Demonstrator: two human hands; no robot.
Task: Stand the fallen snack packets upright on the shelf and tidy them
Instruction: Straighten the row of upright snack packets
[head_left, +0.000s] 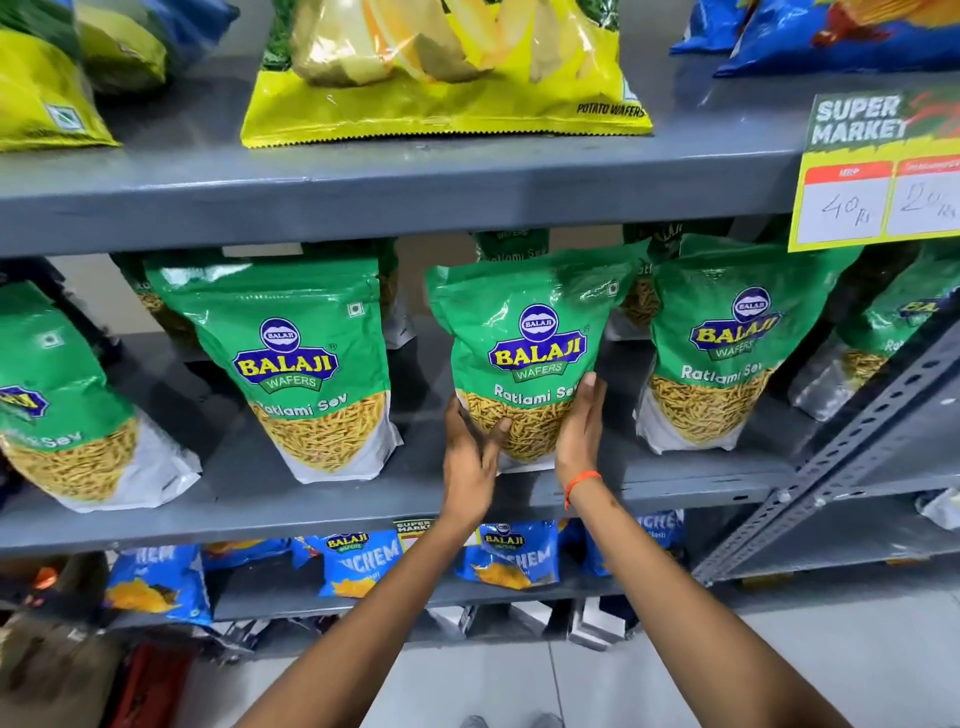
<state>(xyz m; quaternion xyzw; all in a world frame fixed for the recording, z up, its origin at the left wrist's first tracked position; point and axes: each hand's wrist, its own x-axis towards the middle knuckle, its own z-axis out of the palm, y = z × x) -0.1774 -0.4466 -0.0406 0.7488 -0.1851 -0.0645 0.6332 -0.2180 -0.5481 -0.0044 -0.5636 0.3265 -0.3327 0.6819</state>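
Head view. A grey metal shelf (311, 499) carries a row of green Ratlami Sev packets, all standing upright. The centre packet (524, 353) stands at the middle of the frame, its base near the shelf's front edge. The left hand (470, 457) lies against the packet's lower left corner, at about 7 o'clock from the logo, thumb pressed onto the front face and fingers extended along the side. The right hand (579, 431) lies flat against the lower right edge, at about 5 o'clock from the logo, fingers straight and together, an orange thread (582, 483) around the wrist. Both hands are unclenched, cupping the packet between the palms rather than gripping it with curled fingers.

At 9 o'clock from the centre packet stands a second packet (311, 364), well apart from it; further out at 9 o'clock a third packet (67, 405) leans to the left. At 3 o'clock stands a fourth packet (727, 348), near the centre one. More packets stand behind this front row.

At 12 o'clock, on the shelf above, lies a yellow potato wafers bag (447, 73). At 2 o'clock hangs a price tag (878, 171). At 6 o'clock, on the shelf below, stand blue snack bags (358, 564).
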